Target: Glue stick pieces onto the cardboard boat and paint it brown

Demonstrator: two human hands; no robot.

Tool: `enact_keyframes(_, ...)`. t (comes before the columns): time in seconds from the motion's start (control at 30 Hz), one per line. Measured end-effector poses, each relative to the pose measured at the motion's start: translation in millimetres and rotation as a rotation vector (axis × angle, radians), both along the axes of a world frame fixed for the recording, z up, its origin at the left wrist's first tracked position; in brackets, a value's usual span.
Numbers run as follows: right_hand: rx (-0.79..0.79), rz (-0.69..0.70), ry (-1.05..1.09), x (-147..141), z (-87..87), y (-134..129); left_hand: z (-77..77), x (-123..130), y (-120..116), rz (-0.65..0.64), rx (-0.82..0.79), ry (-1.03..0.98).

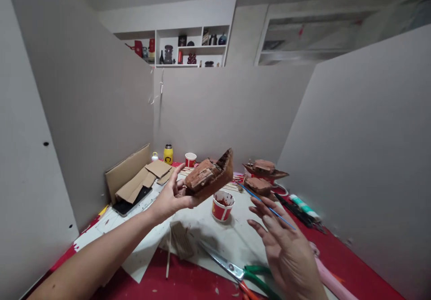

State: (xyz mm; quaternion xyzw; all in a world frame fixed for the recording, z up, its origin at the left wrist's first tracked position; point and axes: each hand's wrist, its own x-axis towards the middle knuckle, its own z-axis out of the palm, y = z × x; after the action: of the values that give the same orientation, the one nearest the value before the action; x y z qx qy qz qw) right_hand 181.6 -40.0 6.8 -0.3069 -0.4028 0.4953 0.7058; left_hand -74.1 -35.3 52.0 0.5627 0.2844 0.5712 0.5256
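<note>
My left hand [175, 194] grips a brown model boat [205, 176] by its near end, raised above the table and tilted with its pointed end up to the right. In my right hand [283, 241] a thin blue paintbrush [269, 205] lies between the fingers, its tip pointing up and left. The other right fingers are spread. Between and beyond the hands stands a red and white paper cup [222, 206] with dark reddish-brown paint inside and on its rim. The brush tip is apart from the boat.
Scissors [235, 271] with green and orange handles lie in front. Another brown boat [264, 169] and a brown piece [257, 185] stand back right. Cardboard pieces [134, 187], a yellow bottle [168, 154] and a second cup [190, 160] are behind. Grey panels [235, 111] enclose the table.
</note>
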Motion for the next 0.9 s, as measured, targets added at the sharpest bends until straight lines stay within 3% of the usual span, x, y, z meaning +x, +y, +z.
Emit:
enact_keyframes(0.2, -0.008, -0.008, -0.020, -1, -5.0, 6, -4.3, -9, -7, 0.041, 0.058, 0.008)
enact_keyframes(0.37, 0.028, -0.110, -0.002, 0, -2.4, 7, -1.8, -19, -12, -0.001, -0.084, -0.105)
enact_keyframes(0.5, 0.081, -0.229, -0.039, 2, 2.2, 8, -9.1, -31, -9, -0.146, -0.260, -0.314)
enact_keyframes(0.6, 0.151, -0.284, -0.079, 3, 3.7, 8, -15.7, -40, -4, -0.204, -0.371, -0.350)
enact_keyframes(0.9, 0.227, -0.386, -0.326, 12, 3.0, 8, -22.0, -42, -2, -0.229, -0.509, -0.398)
